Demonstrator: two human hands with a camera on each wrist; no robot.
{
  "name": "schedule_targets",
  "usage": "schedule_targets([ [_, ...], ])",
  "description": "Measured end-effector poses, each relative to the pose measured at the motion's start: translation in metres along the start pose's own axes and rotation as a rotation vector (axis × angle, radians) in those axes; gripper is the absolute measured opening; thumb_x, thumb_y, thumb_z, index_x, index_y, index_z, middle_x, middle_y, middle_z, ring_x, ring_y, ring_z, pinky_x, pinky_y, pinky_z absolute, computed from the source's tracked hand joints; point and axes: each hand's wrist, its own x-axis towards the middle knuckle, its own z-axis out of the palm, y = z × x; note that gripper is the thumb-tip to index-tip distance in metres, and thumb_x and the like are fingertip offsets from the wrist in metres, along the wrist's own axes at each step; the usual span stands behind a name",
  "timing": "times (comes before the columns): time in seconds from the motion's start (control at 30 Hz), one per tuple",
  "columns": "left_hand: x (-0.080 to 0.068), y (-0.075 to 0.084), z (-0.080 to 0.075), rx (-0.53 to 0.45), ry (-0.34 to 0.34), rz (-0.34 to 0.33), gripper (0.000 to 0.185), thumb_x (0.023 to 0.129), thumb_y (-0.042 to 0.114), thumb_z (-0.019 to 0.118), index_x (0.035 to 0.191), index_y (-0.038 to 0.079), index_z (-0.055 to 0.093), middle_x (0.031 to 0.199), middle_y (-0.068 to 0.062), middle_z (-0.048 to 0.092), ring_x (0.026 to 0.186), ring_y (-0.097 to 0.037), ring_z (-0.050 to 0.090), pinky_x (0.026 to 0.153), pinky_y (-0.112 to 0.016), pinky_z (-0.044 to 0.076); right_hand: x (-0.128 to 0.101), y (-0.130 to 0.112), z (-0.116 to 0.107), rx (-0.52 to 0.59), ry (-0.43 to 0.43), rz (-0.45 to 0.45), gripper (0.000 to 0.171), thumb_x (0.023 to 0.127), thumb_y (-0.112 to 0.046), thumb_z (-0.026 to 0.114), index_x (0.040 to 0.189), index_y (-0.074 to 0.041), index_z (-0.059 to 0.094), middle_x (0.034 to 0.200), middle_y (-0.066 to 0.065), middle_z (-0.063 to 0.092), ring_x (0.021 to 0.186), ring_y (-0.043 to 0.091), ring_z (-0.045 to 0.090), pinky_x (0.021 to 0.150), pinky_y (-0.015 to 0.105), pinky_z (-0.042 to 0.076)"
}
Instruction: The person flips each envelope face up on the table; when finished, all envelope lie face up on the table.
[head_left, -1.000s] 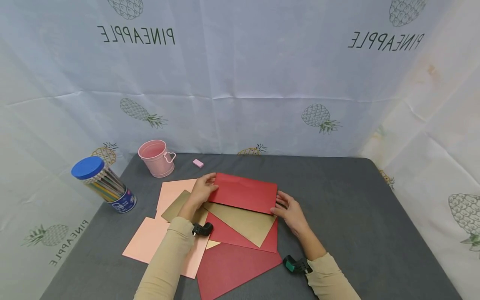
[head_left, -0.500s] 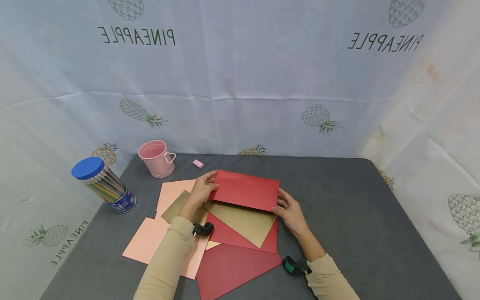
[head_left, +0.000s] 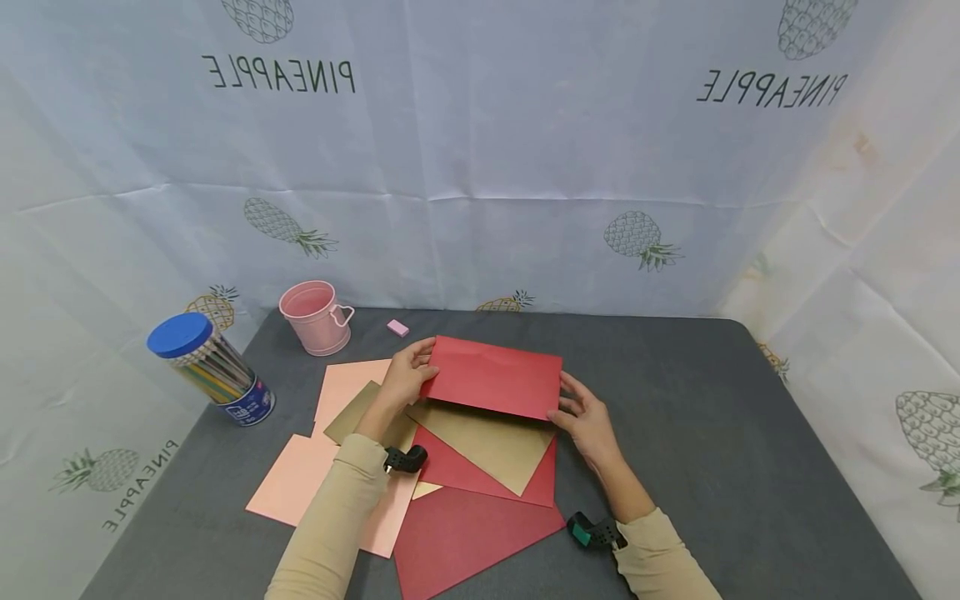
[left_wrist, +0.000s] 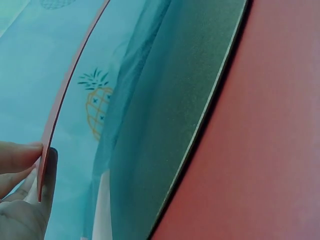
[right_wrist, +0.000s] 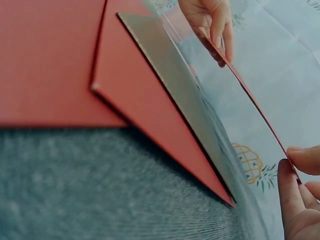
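Note:
A flat, red envelope-shaped paper (head_left: 495,375) is held up and tilted over the pile in the head view. My left hand (head_left: 405,375) pinches its left short edge, with the thumb on one face and the fingers on the other. At the opposite short edge, my right hand (head_left: 588,421) pinches it the same way; both hands show on it in the right wrist view. Beneath lie a gold paper (head_left: 502,446), a red paper (head_left: 536,487) and a darker red one (head_left: 472,537), overlapping. The raised paper looks thin and slightly bowed in the left wrist view (left_wrist: 65,100).
Pink papers (head_left: 292,483) and another gold paper (head_left: 352,412) lie at the left, partly under my left arm. A pink cup (head_left: 318,325), a pink eraser (head_left: 397,327) and a blue-lidded tub of pencils (head_left: 225,375) stand farther back on the dark grey table (head_left: 697,417).
Both hands have raised the red envelope-shaped paper slightly, up and away, showing more of the gold paper below. The pile itself has stayed in place.

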Motion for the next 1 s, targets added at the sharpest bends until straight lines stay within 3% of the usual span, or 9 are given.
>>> schedule_targets([
  [0.27, 0.002, 0.005, 0.004, 0.038, 0.013, 0.008, 0.057, 0.09, 0.001, 0.059, 0.144, 0.001, 0.037, 0.137, -0.022, 0.049, 0.126, -0.034, 0.048, 0.1, -0.047, 0.045, -0.002, -0.009, 0.0, 0.125, 0.021, -0.041, 0.068, 0.085, 0.01, 0.061, 0.146, -0.008, 0.036, 0.138, 0.019, 0.043, 0.098, 0.004, 0.061, 0.075, 0.017, 0.053],
  [0.43, 0.003, 0.011, 0.011, 0.112, 0.011, 0.028, 0.062, 0.091, 0.007, 0.06, 0.145, -0.003, 0.031, 0.143, -0.024, 0.042, 0.131, -0.037, 0.043, 0.102, -0.047, 0.043, -0.003, -0.016, 0.001, 0.151, 0.039, -0.081, 0.068, 0.086, 0.011, 0.06, 0.146, -0.01, 0.036, 0.138, 0.016, 0.044, 0.097, 0.003, 0.062, 0.075, 0.019, 0.055],
  [0.67, -0.004, 0.027, 0.027, 0.33, 0.014, 0.054, 0.072, 0.091, 0.018, 0.061, 0.148, -0.003, 0.023, 0.153, -0.024, 0.022, 0.14, -0.039, 0.026, 0.111, -0.051, 0.031, -0.005, -0.028, 0.003, 0.145, 0.055, -0.111, 0.068, 0.087, 0.01, 0.059, 0.147, -0.012, 0.035, 0.14, 0.014, 0.042, 0.101, 0.003, 0.06, 0.078, 0.019, 0.055],
  [0.87, -0.017, 0.05, 0.041, 0.351, 0.031, 0.082, 0.079, 0.091, 0.021, 0.061, 0.15, -0.002, 0.014, 0.158, -0.022, -0.003, 0.145, -0.04, -0.001, 0.113, -0.06, 0.016, -0.006, -0.037, 0.005, 0.163, 0.088, -0.122, 0.068, 0.086, 0.011, 0.059, 0.146, -0.013, 0.037, 0.138, 0.011, 0.044, 0.1, 0.004, 0.06, 0.077, 0.019, 0.055],
  [1.0, -0.026, 0.062, 0.049, 0.323, 0.005, 0.123, 0.078, 0.091, 0.022, 0.061, 0.15, -0.002, 0.015, 0.158, -0.02, 0.001, 0.146, -0.036, 0.002, 0.114, -0.057, 0.018, -0.007, -0.04, 0.008, 0.167, 0.102, -0.15, 0.069, 0.085, 0.012, 0.06, 0.146, -0.013, 0.038, 0.137, 0.011, 0.045, 0.1, 0.005, 0.059, 0.077, 0.018, 0.054],
])
